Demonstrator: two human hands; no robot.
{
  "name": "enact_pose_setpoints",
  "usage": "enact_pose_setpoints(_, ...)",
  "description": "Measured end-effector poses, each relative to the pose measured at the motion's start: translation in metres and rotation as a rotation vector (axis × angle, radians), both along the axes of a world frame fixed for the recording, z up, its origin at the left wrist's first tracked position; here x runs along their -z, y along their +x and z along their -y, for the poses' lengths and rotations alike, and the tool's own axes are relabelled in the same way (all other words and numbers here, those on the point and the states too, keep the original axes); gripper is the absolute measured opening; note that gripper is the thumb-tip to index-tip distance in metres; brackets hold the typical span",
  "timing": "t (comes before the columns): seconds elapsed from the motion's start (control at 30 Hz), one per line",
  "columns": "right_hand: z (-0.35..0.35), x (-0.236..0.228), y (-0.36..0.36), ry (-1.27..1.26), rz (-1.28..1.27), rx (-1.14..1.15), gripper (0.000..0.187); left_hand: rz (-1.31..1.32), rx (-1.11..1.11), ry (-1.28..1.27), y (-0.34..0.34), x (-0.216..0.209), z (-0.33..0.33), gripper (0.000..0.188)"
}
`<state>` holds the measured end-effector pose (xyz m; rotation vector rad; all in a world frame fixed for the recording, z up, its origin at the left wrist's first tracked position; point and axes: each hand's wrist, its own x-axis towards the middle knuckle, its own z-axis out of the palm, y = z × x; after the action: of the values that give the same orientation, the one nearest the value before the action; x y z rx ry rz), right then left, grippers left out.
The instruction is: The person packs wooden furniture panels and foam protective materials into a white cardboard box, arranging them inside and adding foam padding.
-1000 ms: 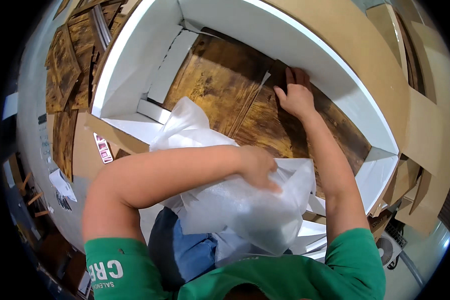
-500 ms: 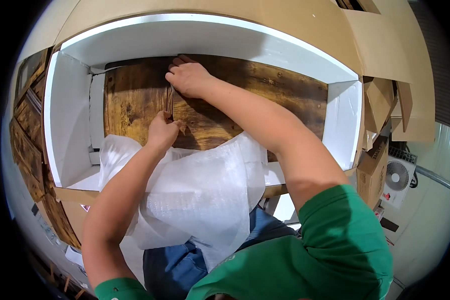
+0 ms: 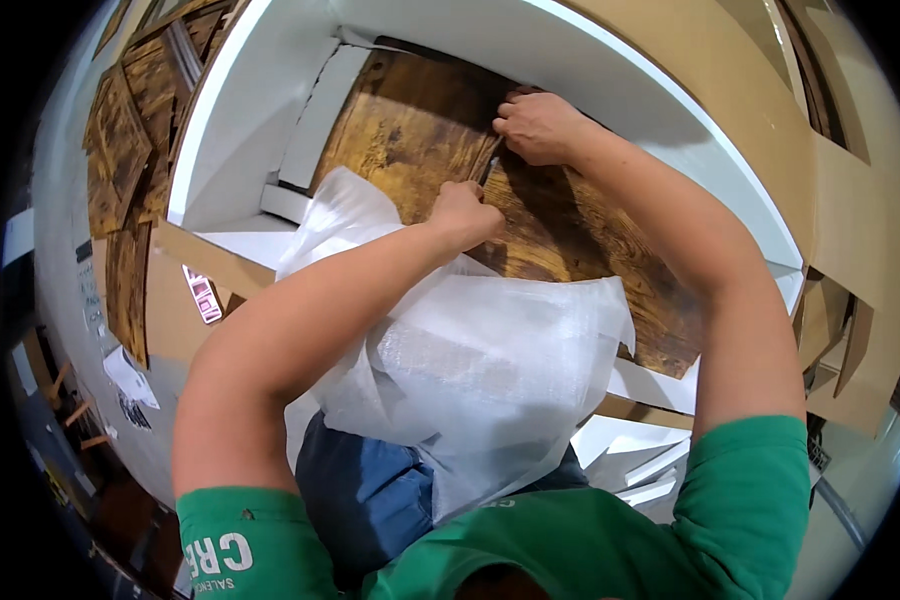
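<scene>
Dark brown wood-grain panels lie inside a white foam-lined cardboard box. One wood-grain panel is on the left and another wood-grain panel on the right, with a dark seam between them. My left hand is closed at the near part of the seam, fingers curled on the panel edge. At the far end of the same seam, my right hand has its fingers bent over the edge by the foam wall. Both sets of fingertips are partly hidden. A crumpled translucent white packing sheet drapes over the box's near side onto my lap.
White foam walls rim the box, with cardboard flaps standing out on the right. More wood-grain pieces lie beyond the left wall. White strips are below the box's near edge.
The view has shifted and turned, so the box sits tilted and nearer the top. Both hands keep their places along the seam between the panels.
</scene>
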<state>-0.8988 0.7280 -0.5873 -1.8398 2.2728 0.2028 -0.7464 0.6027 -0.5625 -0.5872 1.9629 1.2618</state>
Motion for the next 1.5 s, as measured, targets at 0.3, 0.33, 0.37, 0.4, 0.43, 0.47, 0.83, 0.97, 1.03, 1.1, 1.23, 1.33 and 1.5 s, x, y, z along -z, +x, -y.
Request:
enact_pose_setpoints(0.3,0.013,-0.021,-0.002,0.160,-0.006,-0.021,0.018,0.068,-0.037,0.019,-0.005,0.002,-0.002,0.077)
enact_pose_setpoints(0.33,0.014,-0.021,-0.003,0.195,0.008,-0.024,0.018,0.055,-0.007,-0.020,-0.004,0.003,-0.002,0.076)
enact_pose_setpoints(0.37,0.015,-0.022,-0.004,0.229,0.021,-0.026,0.018,0.051,-0.010,-0.001,-0.003,0.004,-0.002,0.076)
enact_pose_setpoints(0.4,0.015,-0.024,-0.006,0.264,0.033,-0.026,0.018,0.046,-0.009,0.017,-0.003,0.001,-0.003,0.076)
enact_pose_setpoints(0.43,0.015,-0.025,-0.007,0.244,0.031,-0.026,0.018,0.041,-0.007,0.035,-0.003,-0.001,-0.002,0.076)
enact_pose_setpoints(0.47,0.014,-0.028,-0.008,0.223,0.029,-0.024,0.017,0.024,-0.032,0.080,-0.002,-0.004,0.000,0.070)
enact_pose_setpoints(0.83,-0.078,-0.088,0.043,-0.593,0.124,0.520,0.016,-0.086,-0.151,0.216,-0.009,-0.014,-0.008,0.049)
enact_pose_setpoints(0.97,-0.230,-0.094,0.123,-0.463,0.284,1.202,0.018,-0.102,-0.038,0.506,-0.017,-0.081,-0.003,0.048)
enact_pose_setpoints(1.03,-0.284,-0.095,0.165,-0.458,0.422,1.600,0.020,-0.282,-0.012,0.757,-0.010,-0.090,-0.009,0.055)
enact_pose_setpoints(1.1,-0.310,-0.104,0.195,-0.418,0.520,1.871,0.022,-0.318,0.050,0.899,-0.003,-0.113,-0.019,0.063)
enact_pose_setpoints(1.23,-0.340,-0.101,0.230,-0.417,0.713,2.138,0.037,-0.281,0.005,1.013,0.004,-0.167,-0.049,0.067)
enact_pose_setpoints(1.33,-0.342,-0.099,0.229,-0.384,0.775,2.279,0.049,-0.309,-0.038,0.992,0.012,-0.197,-0.065,0.069)
enact_pose_setpoints(1.5,-0.334,-0.109,0.229,-0.387,0.855,2.370,0.067,-0.350,-0.205,0.857,0.027,-0.249,-0.050,0.061)
